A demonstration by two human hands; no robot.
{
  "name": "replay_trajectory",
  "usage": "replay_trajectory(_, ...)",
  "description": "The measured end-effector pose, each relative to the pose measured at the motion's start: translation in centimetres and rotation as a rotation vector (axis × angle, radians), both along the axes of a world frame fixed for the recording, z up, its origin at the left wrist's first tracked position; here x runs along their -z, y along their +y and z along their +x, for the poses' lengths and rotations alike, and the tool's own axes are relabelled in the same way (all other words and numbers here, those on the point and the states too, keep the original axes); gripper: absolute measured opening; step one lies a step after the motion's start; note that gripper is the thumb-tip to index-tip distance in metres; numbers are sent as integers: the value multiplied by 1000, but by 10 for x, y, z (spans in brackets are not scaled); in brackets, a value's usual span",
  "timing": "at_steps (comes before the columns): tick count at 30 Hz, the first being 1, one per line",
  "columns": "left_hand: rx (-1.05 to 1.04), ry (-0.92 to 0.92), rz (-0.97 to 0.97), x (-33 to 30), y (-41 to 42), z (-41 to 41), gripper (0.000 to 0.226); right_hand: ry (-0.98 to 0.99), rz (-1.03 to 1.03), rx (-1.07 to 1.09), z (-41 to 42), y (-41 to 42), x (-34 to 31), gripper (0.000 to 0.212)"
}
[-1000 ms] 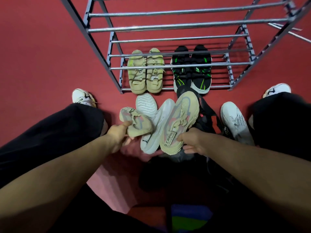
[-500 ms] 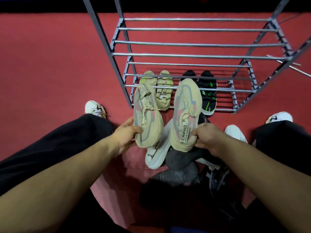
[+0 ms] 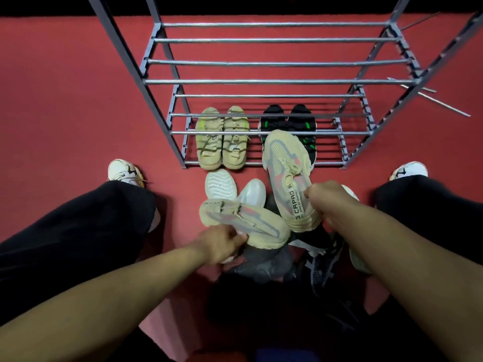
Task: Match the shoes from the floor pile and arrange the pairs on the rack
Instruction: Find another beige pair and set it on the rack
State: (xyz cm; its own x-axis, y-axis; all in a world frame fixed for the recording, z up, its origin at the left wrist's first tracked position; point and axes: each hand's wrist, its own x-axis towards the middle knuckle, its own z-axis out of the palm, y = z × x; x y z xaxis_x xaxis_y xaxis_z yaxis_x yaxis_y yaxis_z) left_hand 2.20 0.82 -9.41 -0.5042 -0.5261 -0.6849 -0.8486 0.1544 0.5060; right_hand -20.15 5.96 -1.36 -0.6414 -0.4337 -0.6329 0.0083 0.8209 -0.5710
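Two matching beige knit sneakers are in my hands above the floor pile. My right hand grips one beige sneaker by its heel, toe pointing at the metal rack. My left hand holds the other beige sneaker, which lies on its side across the pile with its toe to the left. On the rack's bottom shelf sit a tan pair on the left and a black-and-green pair to its right, partly hidden by the raised sneaker.
White sneakers and dark grey and black shoes lie piled on the red floor between my knees. My own white shoes flank the rack. A loose metal rod lies at the right. The upper shelves hold nothing.
The left sneaker has dropped from upright to lying sideways over the pile. The right sneaker has shifted right, staying raised before the black pair.
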Motion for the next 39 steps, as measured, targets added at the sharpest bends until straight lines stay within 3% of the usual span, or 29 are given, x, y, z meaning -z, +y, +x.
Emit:
replay_trajectory(1, 51, -50, -211, 2, -5, 1, 48, 4, 10, -5, -1, 2, 1, 25)
replay_trajectory(3, -49, -20, -478, 2, -21, 1, 42, 11, 26, -17, -3, 5, 2, 18)
replay_trajectory(5, -104, 105, -610, 7, -40, 2, 29, -22, 34, -17, -4, 8, 4, 9)
replay_trajectory(7, -24, 72, -634, 20, -60, 7, 37, -49, 56, -19, -6, 12, 8, 9)
replay_trajectory(10, -8, -56, -390, 31, -76, 11, 59, -63, 79, -44, -8, 16, 10, 10)
replay_trajectory(13, 29, -90, -175, 33, -72, 11, 54, -75, 76, -61, -12, 17, 7, 13)
replay_trajectory(19, 181, -155, -340, 27, -66, 23, 27, -90, 14, -73, -10, 12, 3, 15)
replay_trajectory(22, 270, -202, -464, 31, -59, 26, 27, -87, 7, -91, -8, 11, 3, 14)
replay_trajectory(25, 37, -32, -205, 34, -55, 26, 51, -72, 19, -86, -6, 12, 1, 8)
replay_trajectory(27, -25, -66, -42, 34, -60, 28, 81, -66, 34, -95, -7, 13, 1, 17)
replay_trajectory(29, -54, -106, 63, 33, -67, 33, 92, -54, 47, -107, -8, 12, 1, 25)
replay_trajectory(33, -49, -20, 193, 19, -73, 39, 67, -43, 29, -96, -10, 8, 2, 26)
replay_trajectory(35, -102, 43, 144, 11, -80, 43, 77, -45, -3, -72, -9, 4, 3, 24)
replay_trajectory(37, -249, 166, 158, 0, -85, 49, 82, -42, -56, -26, -9, -1, 3, 19)
replay_trajectory(39, -418, 297, 203, -13, -87, 49, 66, -29, -113, 26, -10, -8, 4, 16)
